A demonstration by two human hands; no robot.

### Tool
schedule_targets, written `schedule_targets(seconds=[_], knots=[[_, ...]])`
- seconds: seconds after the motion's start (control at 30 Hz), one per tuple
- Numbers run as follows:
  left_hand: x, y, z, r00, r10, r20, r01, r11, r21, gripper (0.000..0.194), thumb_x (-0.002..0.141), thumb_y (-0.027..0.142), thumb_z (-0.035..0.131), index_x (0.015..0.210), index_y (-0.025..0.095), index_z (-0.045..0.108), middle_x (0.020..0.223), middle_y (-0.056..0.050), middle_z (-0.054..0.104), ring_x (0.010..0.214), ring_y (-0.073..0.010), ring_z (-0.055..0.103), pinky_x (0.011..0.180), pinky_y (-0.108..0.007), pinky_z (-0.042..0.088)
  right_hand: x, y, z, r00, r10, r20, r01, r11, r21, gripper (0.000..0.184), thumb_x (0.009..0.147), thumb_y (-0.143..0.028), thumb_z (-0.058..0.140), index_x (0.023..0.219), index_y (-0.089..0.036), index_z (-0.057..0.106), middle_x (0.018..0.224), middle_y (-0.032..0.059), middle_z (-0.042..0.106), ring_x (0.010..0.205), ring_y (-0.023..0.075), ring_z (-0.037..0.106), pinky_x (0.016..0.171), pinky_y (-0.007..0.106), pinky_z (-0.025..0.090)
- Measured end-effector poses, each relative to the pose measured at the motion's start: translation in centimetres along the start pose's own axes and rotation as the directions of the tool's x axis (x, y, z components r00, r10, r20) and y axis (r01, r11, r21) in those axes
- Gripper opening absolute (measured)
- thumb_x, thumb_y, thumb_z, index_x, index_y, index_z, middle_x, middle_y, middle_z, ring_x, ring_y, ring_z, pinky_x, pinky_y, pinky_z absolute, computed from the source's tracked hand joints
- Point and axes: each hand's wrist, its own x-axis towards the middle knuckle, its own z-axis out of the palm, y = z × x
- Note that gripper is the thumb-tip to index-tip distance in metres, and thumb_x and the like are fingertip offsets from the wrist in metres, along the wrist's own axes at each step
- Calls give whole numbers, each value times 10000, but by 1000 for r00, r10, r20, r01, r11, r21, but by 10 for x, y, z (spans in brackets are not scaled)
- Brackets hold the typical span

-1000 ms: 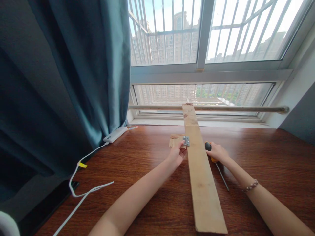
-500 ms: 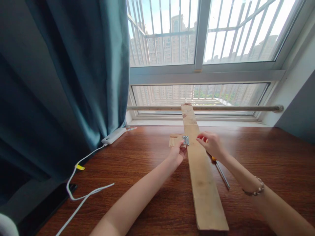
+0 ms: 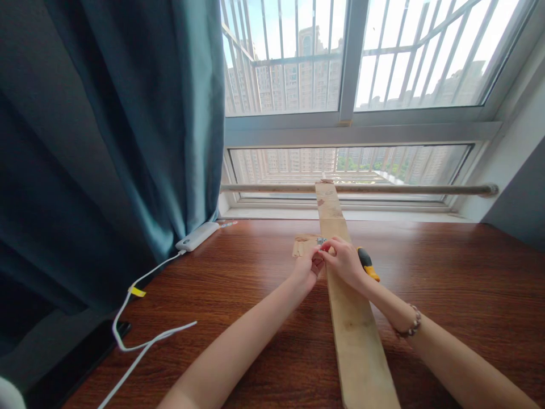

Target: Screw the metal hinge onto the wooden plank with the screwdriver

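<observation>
Metal hinge [image 3: 321,241] at junction of small wood piece [image 3: 302,246] and long plank [image 3: 351,324], on bench [image 3: 238,284]; near part hidden by fingers. Left hand [image 3: 307,271] and right hand [image 3: 344,262] together at its near edge; grip on anything between fingertips, cannot tell. Screwdriver [image 3: 367,263] just right of plank, shaft hidden behind right forearm. Plank's near end cut off by view's bottom edge.

We can't see the whole metal hinge [image 3: 321,241] behind our right hand [image 3: 344,264]; the frame's bottom cuts off the long board [image 3: 355,329].
</observation>
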Motion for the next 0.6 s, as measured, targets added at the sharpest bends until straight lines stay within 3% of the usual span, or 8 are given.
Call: schedule_targets(seconds=[0.27,0.43,0.5,0.6], knots=[[2,-2,-2,1000,13,13,-13,1000,5,91,739,37,587,709,85,658,755,-89,700,668,-114,640,671,-207,508,1,0,2,999,34,14,-35,997,70,125,829,-276,540,824,-172,611,786,24,577,707,145,509,660,258,360],[4,-3,-3,1000,13,-28,-14,1000,-26,100,749,27,590,803,85,652,794,-83,698,613,-99,627,640,-209,512,2,0,6,987,56,-148,-13,960,281,172,837,-337,512,828,-170,554,801,40,562,714,148,507,684,276,392],[6,-4,-3,999,5,-45,-6,1000,-17,101,754,36,588,821,85,647,769,-75,694,584,-104,621,627,-223,516,6,2,7,963,172,-207,-48,868,494,214,822,-390,518,837,-177,520,825,45,563,760,155,537,725,293,424],[8,-6,-4,999,9,-51,-9,1000,6,89,757,59,595,827,89,640,751,-71,689,551,-105,606,619,-238,518,16,9,3,911,394,-123,-117,534,837,273,744,-435,575,832,-200,468,844,39,571,810,159,580,756,312,462]])
